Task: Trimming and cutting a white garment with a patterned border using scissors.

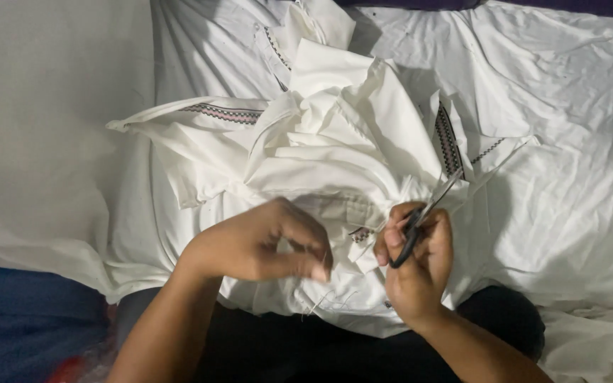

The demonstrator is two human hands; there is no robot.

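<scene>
Head view showed the left hand (264, 245) curled knuckles-up, pinching the white garment (321, 142) heaped in the near middle. The right hand (416, 266), wrist bent, gripped small scissors (427, 213), blades seemingly open, pointing far-right.

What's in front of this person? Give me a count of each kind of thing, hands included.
Hands: 2, the left hand pinching white cloth and the right hand holding scissors
Small black-handled scissors: 1
Heap of white garments with dark patterned trim: 1; single pieces cannot be told apart
White sheet underneath: 1
Total: 5
</scene>
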